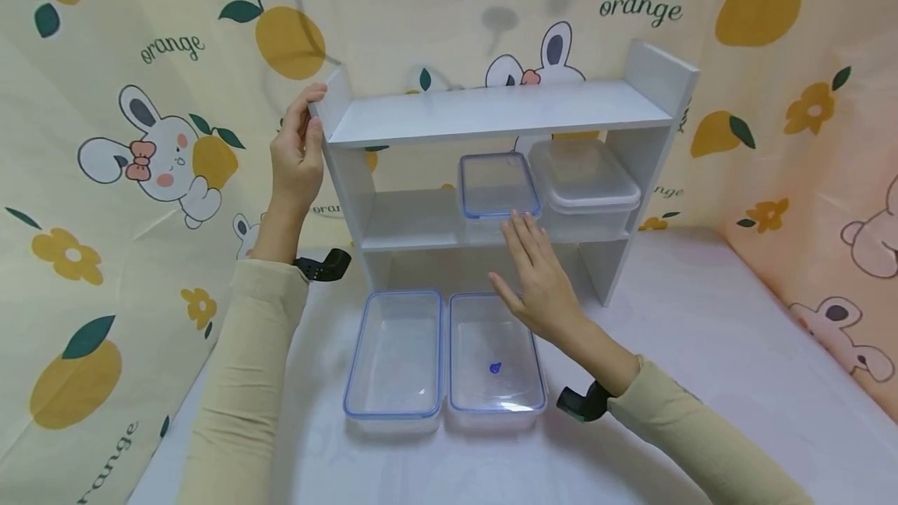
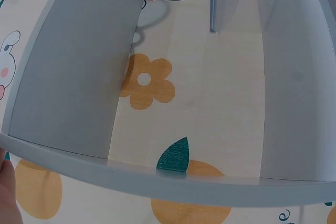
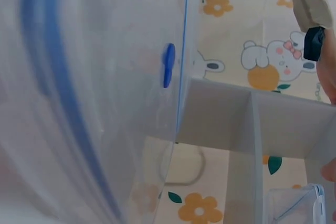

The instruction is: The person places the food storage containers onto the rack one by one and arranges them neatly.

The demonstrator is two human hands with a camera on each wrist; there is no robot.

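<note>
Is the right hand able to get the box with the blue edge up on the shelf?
Probably yes: the right hand is at the front edge of the blue-rimmed box, and the white shelf is open on that side, so nothing seems to block it.

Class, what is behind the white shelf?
Behind the white shelf is a patterned backdrop: rabbit ears show above the shelf, an orange flower through its open back. Whatever its boards cover cannot be seen.
</note>
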